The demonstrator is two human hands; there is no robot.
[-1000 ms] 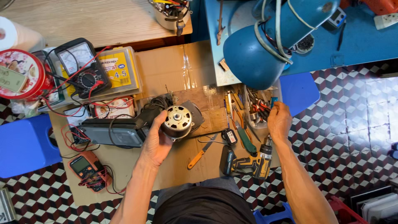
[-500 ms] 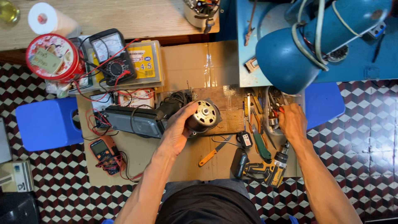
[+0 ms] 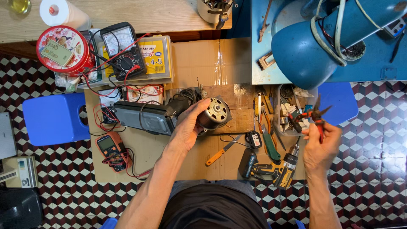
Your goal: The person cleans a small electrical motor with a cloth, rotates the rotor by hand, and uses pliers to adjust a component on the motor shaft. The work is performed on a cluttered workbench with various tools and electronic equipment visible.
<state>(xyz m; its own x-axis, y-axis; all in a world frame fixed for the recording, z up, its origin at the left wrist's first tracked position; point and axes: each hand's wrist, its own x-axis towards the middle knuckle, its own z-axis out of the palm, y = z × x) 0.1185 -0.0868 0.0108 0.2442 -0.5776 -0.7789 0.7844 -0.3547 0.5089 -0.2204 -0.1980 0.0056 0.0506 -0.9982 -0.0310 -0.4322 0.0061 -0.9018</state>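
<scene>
While my left hand grips the motor, its shaft end toward two o'clock, my right hand at three o'clock clasps pliers.

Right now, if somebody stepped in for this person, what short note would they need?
Left hand: gripping a small electric motor, held over the cardboard sheet.
Right hand: holding red-handled pliers, tips up, near the clear parts tray.
Nearby: cordless drill, orange-handled screwdriver, meters on the left.
Done: motor and pliers are both in hand.
Left: pliers and motor are apart; no contact yet.
</scene>
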